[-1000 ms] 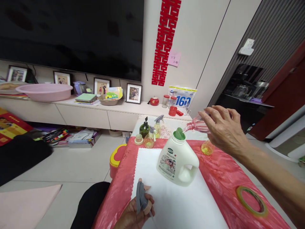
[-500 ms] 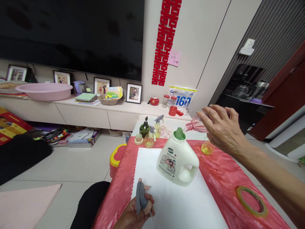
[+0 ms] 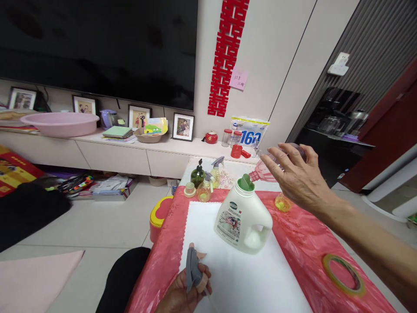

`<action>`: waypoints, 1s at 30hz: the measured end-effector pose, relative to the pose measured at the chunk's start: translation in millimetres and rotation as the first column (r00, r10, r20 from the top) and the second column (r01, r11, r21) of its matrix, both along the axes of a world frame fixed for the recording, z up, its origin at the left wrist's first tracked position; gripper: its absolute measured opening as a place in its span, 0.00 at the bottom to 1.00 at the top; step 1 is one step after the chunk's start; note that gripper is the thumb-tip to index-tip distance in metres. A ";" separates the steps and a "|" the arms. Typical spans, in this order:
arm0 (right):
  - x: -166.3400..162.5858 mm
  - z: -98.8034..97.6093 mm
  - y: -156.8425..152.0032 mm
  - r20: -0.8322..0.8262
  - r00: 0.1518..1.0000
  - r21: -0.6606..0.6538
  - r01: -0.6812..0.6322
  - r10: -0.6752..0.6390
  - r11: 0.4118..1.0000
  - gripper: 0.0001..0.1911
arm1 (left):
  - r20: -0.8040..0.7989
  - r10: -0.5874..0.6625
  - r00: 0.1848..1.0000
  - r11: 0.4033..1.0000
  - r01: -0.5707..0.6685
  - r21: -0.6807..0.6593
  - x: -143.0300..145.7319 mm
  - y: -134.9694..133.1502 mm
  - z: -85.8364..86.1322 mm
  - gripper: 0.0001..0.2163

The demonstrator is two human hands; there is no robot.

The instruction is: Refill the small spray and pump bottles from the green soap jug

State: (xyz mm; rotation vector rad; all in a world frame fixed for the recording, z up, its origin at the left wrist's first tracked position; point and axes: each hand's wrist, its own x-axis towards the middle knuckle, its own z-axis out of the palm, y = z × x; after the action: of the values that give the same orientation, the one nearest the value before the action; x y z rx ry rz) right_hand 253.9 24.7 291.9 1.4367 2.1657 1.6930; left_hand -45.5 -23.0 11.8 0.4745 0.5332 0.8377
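Note:
My right hand (image 3: 295, 167) is closed round a clear pink bottle (image 3: 263, 170), tipped so its neck points left at the mouth of a pale green detergent jug (image 3: 244, 217). A green spout (image 3: 245, 182) shows inside the jug's opening, touching or close to the bottle's neck. The jug stands upright on a white sheet (image 3: 260, 282). Low in the view, my left hand (image 3: 187, 289) grips a grey spray nozzle (image 3: 194, 269) with a peach collar; its thin tube hangs toward the bottom edge.
Behind the jug stand a dark green pump bottle (image 3: 197, 174), a small spray bottle (image 3: 204, 191) and a cap (image 3: 189, 190). A yellow bottle (image 3: 282, 203) is partly behind my right wrist. A tape roll (image 3: 344, 274) lies on the red table cover (image 3: 306, 234). A yellow-topped stool (image 3: 159, 213) is left.
My right hand and the pink bottle have shifted slightly left, the bottle's neck now nearer the green spout. My left hand and the nozzle stay nearly still.

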 end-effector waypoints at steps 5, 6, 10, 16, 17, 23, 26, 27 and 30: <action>-5.1 -1.1 -0.3 0.064 0.995 0.015 -0.073 0.072 0.997 0.21 | 0.023 -0.001 1.000 1.000 0.001 0.009 -0.3 -1.4 5.2 0.22; -5.9 -1.0 -0.3 0.080 0.994 0.020 -0.082 0.080 0.996 0.20 | 0.023 0.007 1.000 1.000 -0.007 0.007 -0.2 -1.8 5.9 0.23; -10.0 1.5 -0.9 0.134 0.985 0.022 -0.108 0.104 0.994 0.18 | 0.025 0.019 1.000 1.000 -0.018 -0.006 0.3 -1.8 3.5 0.23; -18.5 -0.6 -4.3 0.206 0.975 0.010 -0.088 0.084 0.996 0.19 | 0.025 -0.003 1.000 1.000 0.003 -0.006 0.9 1.3 -2.0 0.21; -19.3 -2.6 -4.6 0.197 0.977 0.009 -0.085 0.081 0.996 0.19 | 0.015 -0.001 1.000 1.000 0.001 -0.006 0.8 1.2 -1.2 0.21; -9.1 -10.0 -11.9 -0.076 0.997 0.000 0.026 -0.025 1.000 0.23 | 0.041 0.064 0.997 0.998 -0.063 -0.027 -0.8 2.3 9.2 0.19; -1.9 -8.0 -31.9 -0.380 0.923 -0.057 0.048 -0.066 0.997 0.27 | 0.072 0.176 0.982 0.982 -0.170 -0.085 -0.5 5.9 22.2 0.23; -1.5 -8.7 -41.2 -0.483 0.874 -0.091 0.017 -0.059 0.996 0.30 | 0.075 0.194 0.978 0.977 -0.186 -0.106 -0.5 7.4 28.1 0.22; -7.5 -24.9 -71.4 -0.718 0.694 -0.232 -0.157 -0.060 0.960 0.35 | 0.063 0.276 0.959 0.951 -0.263 -0.163 -2.6 13.1 46.0 0.20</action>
State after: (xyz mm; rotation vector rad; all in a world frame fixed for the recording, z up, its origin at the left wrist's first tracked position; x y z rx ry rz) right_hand 246.4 -46.7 267.0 2.2254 2.6538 0.7966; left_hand -48.1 -9.9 57.8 0.2251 0.5871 1.0649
